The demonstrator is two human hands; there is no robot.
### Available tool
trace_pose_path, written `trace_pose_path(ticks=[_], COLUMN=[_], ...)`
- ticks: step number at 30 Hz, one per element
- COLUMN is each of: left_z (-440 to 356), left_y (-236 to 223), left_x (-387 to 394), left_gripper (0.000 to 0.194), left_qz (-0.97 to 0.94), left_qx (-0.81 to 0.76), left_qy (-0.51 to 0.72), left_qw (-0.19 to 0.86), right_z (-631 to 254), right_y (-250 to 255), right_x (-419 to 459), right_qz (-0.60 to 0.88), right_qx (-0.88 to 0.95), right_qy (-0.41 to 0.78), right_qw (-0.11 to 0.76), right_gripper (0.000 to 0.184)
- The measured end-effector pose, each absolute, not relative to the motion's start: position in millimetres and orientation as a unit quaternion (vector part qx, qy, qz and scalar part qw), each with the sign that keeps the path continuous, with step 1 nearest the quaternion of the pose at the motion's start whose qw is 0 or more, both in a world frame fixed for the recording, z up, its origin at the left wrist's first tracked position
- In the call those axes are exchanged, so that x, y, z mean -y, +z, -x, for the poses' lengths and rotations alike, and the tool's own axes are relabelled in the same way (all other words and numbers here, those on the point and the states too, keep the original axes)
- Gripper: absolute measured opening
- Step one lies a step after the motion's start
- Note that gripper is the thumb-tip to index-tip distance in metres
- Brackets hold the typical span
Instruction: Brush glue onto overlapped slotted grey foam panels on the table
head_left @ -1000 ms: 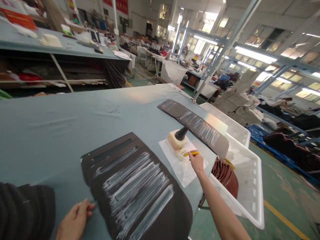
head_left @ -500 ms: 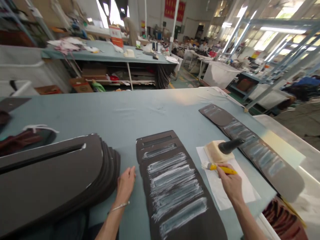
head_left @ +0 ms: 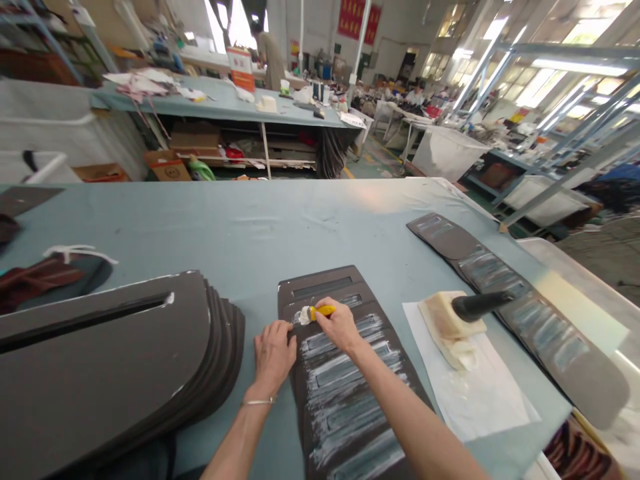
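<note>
Right hand (head_left: 340, 325) angled down, fingers clamped around a narrow yellow-handled brush (head_left: 317, 312); just beside those fingers, left hand (head_left: 273, 357) lying flat, fingers together, touching a dark slotted panel streaked white (head_left: 320, 283).

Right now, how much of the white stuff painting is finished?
Done: the dark panel's lower strips and the long panel show white streaks. In hand: the right hand brushes near the top with a yellow-handled brush, the left hand holding the edge. Left: the panel's top strip and the stacked panels look bare.
</note>
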State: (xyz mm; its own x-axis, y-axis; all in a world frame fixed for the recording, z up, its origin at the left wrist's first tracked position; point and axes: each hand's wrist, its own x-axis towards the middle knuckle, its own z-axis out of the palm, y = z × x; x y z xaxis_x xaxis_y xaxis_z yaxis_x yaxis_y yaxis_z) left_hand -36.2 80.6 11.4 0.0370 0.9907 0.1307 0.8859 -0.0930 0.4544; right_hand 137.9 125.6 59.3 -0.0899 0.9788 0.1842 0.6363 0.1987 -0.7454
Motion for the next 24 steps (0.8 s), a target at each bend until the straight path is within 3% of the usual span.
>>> trace_pose_path(ticks=[8, 18, 24], left_z=[39, 43, 45], left_y=[11, 9, 8], left_x=[-83, -137, -137], left_gripper=[0.013, 0.023, 0.022], left_qz=[-0.683, -0.688, -0.704], left_qx=[-0.680, -0.681, -0.674], left_qy=[0.225, 0.236, 0.214], left_qw=[0.146, 0.091, 0.068], right_z=[-251, -101, -158], right_y=[61, 50, 40], right_x=[-148, -193, -214], right_qz=[0.716, 0.591, 0.650], right_qx=[0.601, 0.671, 0.666], right_qy=[0.129, 0.234, 0.186], right_qw=[0.331, 0.381, 0.316], right_gripper=[0.021, 0.018, 0.018])
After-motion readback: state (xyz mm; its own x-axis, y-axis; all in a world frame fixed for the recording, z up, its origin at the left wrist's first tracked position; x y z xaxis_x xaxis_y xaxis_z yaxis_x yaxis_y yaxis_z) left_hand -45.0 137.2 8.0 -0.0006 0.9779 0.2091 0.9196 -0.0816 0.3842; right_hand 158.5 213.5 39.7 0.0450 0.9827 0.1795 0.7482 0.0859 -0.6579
